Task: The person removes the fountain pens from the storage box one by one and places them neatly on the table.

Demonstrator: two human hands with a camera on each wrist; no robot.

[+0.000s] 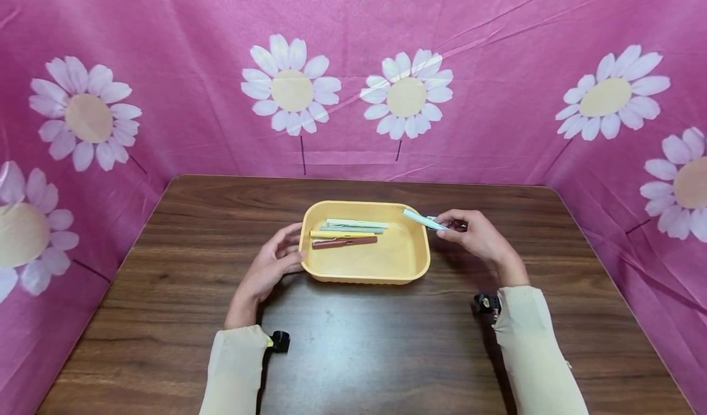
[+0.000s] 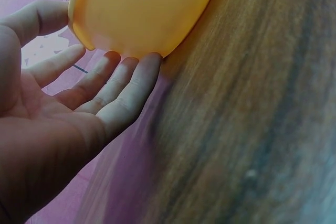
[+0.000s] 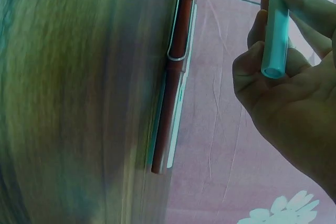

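A yellow plastic box stands on the table. Inside it lie a brown-red pen, a yellow pen and pale pens. My left hand rests on the outside of its left end; in the left wrist view, the extended fingertips touch the wall. At the box's right rim, my right hand pinches a light blue pen between thumb and fingers. The right wrist view shows another dark red pen on the table beside pale pens, mostly hidden by the hand in the head view.
The dark wooden table reaches back to a pink cloth printed with white daisies. This cloth also hangs at both sides. Black wrist cameras sit at the left cuff and the right cuff.
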